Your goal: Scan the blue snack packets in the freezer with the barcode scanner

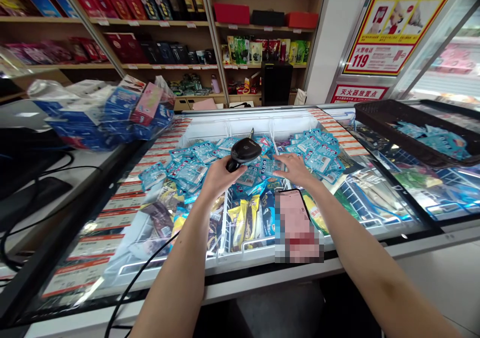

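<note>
My left hand is wrapped round the handle of a black barcode scanner, whose head points forward over the freezer. At the right edge of a small blue packet, my right hand has its thumb and fingers closed on the wrapper. Many similar blue packets lie loosely on the glass top of the chest freezer, to the left of the scanner. Another heap of blue packets lies beyond my right hand. A phone, partly blurred out, rests on the freezer's front edge between my forearms.
Wrapped ice creams show under the glass in wire baskets. A dark brown basket with more blue packets stands at right. Bagged blue boxes sit at left. The scanner's black cable runs along my left forearm. Stocked shelves stand behind.
</note>
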Motion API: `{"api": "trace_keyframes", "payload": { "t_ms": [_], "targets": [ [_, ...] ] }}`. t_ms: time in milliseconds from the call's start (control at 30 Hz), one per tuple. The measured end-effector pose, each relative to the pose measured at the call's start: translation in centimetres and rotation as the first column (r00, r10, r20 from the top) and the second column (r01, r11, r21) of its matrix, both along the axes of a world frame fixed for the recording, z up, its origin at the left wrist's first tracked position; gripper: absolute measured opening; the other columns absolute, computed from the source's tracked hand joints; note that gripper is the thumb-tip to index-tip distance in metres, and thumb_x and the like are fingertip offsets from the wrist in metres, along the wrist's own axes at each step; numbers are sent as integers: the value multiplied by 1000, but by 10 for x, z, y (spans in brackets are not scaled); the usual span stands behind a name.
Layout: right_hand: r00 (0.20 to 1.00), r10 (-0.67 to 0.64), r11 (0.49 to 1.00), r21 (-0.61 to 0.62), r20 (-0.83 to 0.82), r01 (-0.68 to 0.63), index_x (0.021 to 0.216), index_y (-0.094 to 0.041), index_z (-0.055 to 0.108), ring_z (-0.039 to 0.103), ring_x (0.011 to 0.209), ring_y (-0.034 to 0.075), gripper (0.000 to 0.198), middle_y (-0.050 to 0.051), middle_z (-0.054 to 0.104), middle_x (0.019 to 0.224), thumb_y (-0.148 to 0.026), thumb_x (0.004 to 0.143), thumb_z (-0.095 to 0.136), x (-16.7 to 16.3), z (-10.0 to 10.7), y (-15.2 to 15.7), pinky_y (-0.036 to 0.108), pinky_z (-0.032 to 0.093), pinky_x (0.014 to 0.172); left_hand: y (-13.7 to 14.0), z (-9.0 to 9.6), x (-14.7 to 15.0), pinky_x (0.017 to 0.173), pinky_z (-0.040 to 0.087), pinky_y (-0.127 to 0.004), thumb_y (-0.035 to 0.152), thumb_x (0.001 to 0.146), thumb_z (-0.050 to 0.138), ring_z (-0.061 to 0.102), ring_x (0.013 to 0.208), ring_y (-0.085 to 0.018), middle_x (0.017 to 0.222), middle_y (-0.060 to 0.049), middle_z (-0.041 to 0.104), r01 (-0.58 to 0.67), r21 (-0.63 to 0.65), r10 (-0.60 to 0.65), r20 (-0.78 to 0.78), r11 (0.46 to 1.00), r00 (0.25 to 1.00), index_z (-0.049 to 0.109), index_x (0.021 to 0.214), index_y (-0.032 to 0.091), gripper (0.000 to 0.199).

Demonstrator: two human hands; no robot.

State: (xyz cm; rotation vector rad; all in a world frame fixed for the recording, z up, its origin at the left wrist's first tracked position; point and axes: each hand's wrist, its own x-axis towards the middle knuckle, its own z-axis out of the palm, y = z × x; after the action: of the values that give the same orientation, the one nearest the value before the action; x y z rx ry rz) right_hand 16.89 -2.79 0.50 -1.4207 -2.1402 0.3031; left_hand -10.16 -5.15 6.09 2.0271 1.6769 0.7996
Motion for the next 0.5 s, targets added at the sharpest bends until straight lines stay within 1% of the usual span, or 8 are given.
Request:
{"api": "trace_keyframes", "payload": {
  "t_ms": [67,133,167,233,333,400,433,500],
  "targets": [
    [998,-41,999,-4,-48,41,132,-26,61,51,119,35,61,11,64,123,-46,76,76,3,-1,2,52,35,103,0,-1,0,51,37,-25,62,76,60,62,63,-21,69,-4,68,2,3,-2,7,1000,1000,68,98,17,51],
    [989,-79,997,-14,-129,77,130,-25,61,53,117,34,62,11,63,122,-43,74,77,4,0,2,50,39,102,0,-1,-1,51,37,-25,63,76,60,62,63,-21,69,-4,68,-1,4,1,8,1000,1000,68,98,18,51],
    [979,-97,995,-19,-178,95,128,-24,62,55,114,33,58,11,63,121,-42,75,76,5,1,1,49,41,100,0,-1,-1,51,37,-25,63,75,60,62,63,-21,69,-5,67,-2,3,2,4,1000,1000,68,98,17,51],
    [950,-135,991,-22,-283,134,118,-21,66,60,104,30,44,11,65,115,-43,81,68,5,2,1,48,45,96,0,-1,-1,51,37,-25,63,75,59,62,63,-21,70,-5,68,-3,0,3,-3,1000,1000,68,97,17,52],
    [879,-189,978,-5,-438,209,99,-19,67,62,89,25,31,8,68,96,-46,84,61,8,2,3,45,48,90,0,0,-1,52,38,-25,62,75,60,63,64,-21,73,-5,69,-2,-4,2,-3,1000,1000,68,99,17,52],
    [790,-222,966,-16,-571,260,89,-20,64,62,79,22,28,4,66,82,-47,80,64,10,3,4,42,52,82,0,0,0,52,39,-25,62,75,60,63,64,-21,74,-6,69,-2,-7,2,-1,1000,1000,68,99,17,51],
    [725,-239,960,-47,-646,274,85,-21,61,62,73,21,27,2,64,76,-46,77,67,11,4,5,40,53,76,0,0,0,53,39,-25,62,75,60,64,64,-22,74,-6,69,-1,-8,1,1,1000,1000,68,99,17,51],
    [563,-277,954,-153,-778,259,81,-21,56,61,62,19,29,-1,60,65,-45,73,70,13,5,4,37,55,64,-1,1,0,52,39,-25,62,75,60,64,64,-22,72,-5,69,2,-8,-2,8,1000,1000,68,98,17,51]
  ]
}}
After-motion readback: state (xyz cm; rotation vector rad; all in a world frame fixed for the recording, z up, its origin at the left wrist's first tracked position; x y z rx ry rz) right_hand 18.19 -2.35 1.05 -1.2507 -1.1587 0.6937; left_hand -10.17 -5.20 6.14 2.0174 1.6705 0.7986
